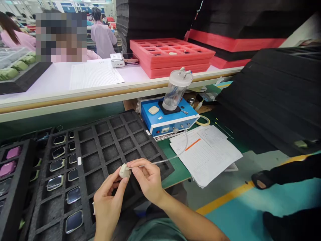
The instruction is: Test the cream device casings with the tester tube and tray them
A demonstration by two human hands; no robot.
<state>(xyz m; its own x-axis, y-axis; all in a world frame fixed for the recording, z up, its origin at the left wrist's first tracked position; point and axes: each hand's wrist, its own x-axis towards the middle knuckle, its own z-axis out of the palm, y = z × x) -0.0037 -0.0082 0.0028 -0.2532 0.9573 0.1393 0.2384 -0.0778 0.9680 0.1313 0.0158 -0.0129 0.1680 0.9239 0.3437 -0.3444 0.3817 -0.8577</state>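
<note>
A small cream-coloured case is pinched between the thumb and fingers of my left hand. My right hand grips the end of a thin clear tube and holds it against the case. The tube runs to the front of a blue box with knobs and a switch. On that box stand a clear lidded jar and another cream piece. Beneath my hands lies a black foam tray with square compartments.
Left of it, a foam tray holds several dark-glass pieces; another has purple ones. Printed papers lie right. Red foam trays sit on the shelf, with black foam stacks at the right. People in pink stand behind; someone's dark-clothed legs show right.
</note>
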